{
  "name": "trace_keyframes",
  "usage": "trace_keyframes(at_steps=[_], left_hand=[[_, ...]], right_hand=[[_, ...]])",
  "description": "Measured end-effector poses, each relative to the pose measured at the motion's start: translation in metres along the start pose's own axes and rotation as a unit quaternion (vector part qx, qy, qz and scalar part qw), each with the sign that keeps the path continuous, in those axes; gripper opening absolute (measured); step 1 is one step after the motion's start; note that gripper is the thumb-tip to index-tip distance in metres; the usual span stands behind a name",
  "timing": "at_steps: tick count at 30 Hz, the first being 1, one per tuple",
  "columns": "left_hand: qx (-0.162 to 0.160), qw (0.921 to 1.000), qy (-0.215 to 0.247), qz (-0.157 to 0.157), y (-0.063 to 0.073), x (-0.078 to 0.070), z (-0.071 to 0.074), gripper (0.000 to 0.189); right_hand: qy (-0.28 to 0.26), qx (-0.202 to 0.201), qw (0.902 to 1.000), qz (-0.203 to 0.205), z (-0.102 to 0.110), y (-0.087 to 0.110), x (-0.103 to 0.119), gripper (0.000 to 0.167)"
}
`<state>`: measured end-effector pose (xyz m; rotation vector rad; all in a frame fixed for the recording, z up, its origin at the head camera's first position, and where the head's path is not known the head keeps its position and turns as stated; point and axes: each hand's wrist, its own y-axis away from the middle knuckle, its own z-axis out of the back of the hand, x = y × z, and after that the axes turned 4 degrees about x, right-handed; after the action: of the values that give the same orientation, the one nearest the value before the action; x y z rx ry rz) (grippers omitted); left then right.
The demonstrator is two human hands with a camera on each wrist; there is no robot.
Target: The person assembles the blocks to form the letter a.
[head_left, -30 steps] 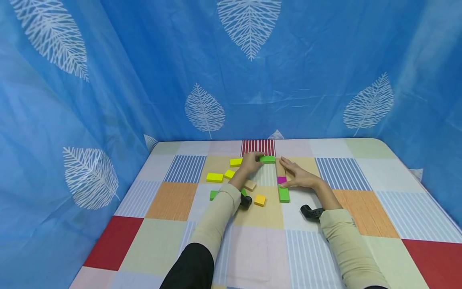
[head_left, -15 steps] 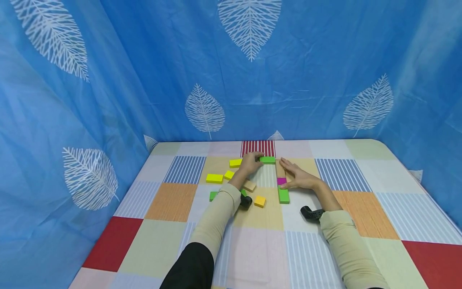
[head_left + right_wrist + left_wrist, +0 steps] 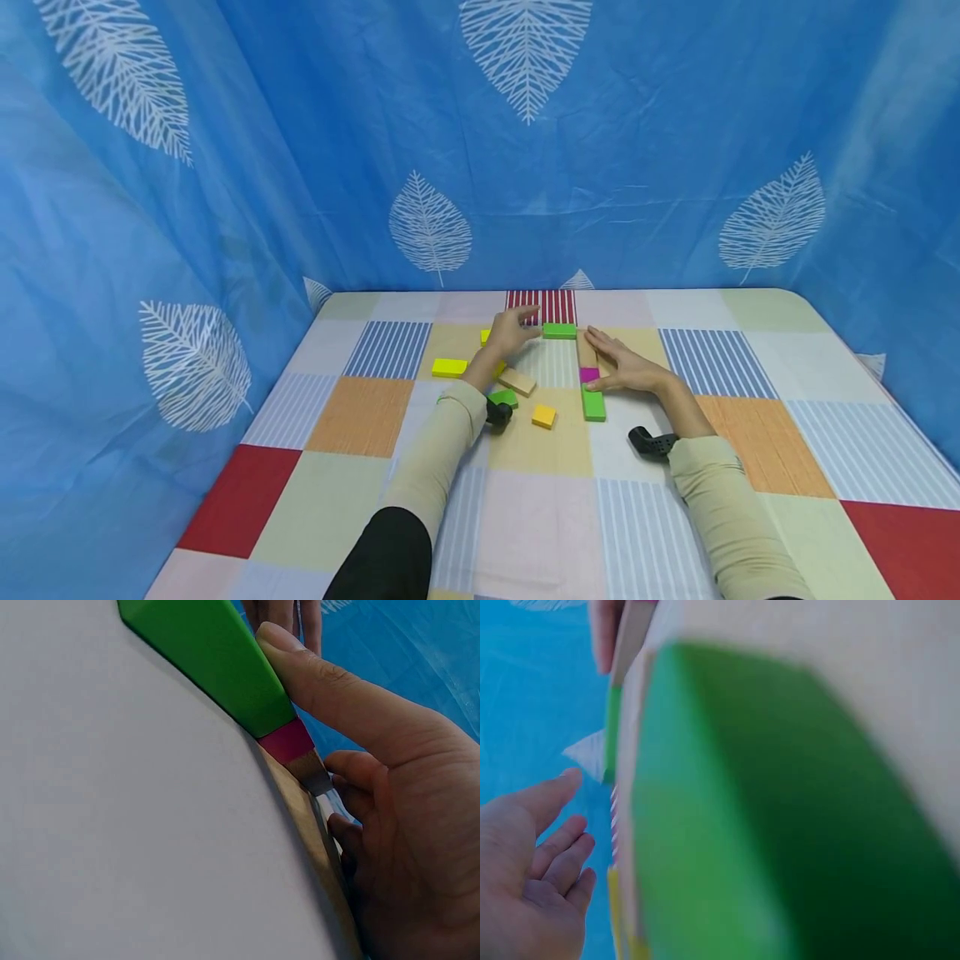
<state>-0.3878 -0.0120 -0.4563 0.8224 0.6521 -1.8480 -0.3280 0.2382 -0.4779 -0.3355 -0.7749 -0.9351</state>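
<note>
My left hand (image 3: 512, 332) is just left of the far green block (image 3: 558, 331), its fingers spread and apart from it. In the left wrist view nothing is between those fingers, and another green block (image 3: 705, 817) looms blurred near the camera. On the right, a plain wooden block (image 3: 587, 346), a magenta block (image 3: 590, 375) and a nearer green block (image 3: 593, 404) form a line running toward me. My right hand (image 3: 626, 367) rests along this line. In the right wrist view its thumb (image 3: 330, 686) lies at the nearer green block's edge, with the other fingers extended beside the wood.
Loose blocks lie about my left wrist: a yellow one (image 3: 449, 367), a wooden one (image 3: 517, 382), a green one (image 3: 504, 398) and an orange-yellow one (image 3: 543, 417). Another yellow block is partly hidden by my left hand. A blue curtain (image 3: 637, 167) hangs behind the patchwork-covered table (image 3: 540, 517).
My left hand has let go of the far green block, moving slightly left with its fingers opening. The right hand and the line of blocks stay in place.
</note>
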Motion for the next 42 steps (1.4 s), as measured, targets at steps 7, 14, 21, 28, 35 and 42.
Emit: trace_keyframes(at_steps=[7,14,21,28,35,42], left_hand=[[-0.036,0.9979,0.054,0.004,0.012,0.011,0.023,0.044],[-0.041,0.9976,0.045,0.03,0.024,0.036,0.041,0.042],[0.012,0.9984,-0.017,0.053,0.035,0.048,0.05,0.042],[0.004,0.9985,-0.018,0.051,0.035,0.046,0.05,0.04],[0.007,0.9991,-0.002,0.043,0.025,0.035,0.036,0.041],[-0.001,0.999,-0.026,0.036,0.016,0.022,0.021,0.039]], right_hand=[[-0.003,-0.003,1.0,-0.007,0.002,0.0,-0.002,0.104],[-0.011,0.001,0.9999,0.003,-0.001,-0.002,-0.004,0.104],[-0.008,-0.001,0.9999,-0.006,-0.001,-0.002,-0.004,0.104],[-0.013,-0.001,0.9999,-0.003,-0.001,-0.001,-0.003,0.104],[-0.013,0.001,0.9999,-0.001,-0.002,-0.001,-0.003,0.104],[-0.002,-0.003,1.0,0.005,-0.001,-0.001,-0.004,0.102]])
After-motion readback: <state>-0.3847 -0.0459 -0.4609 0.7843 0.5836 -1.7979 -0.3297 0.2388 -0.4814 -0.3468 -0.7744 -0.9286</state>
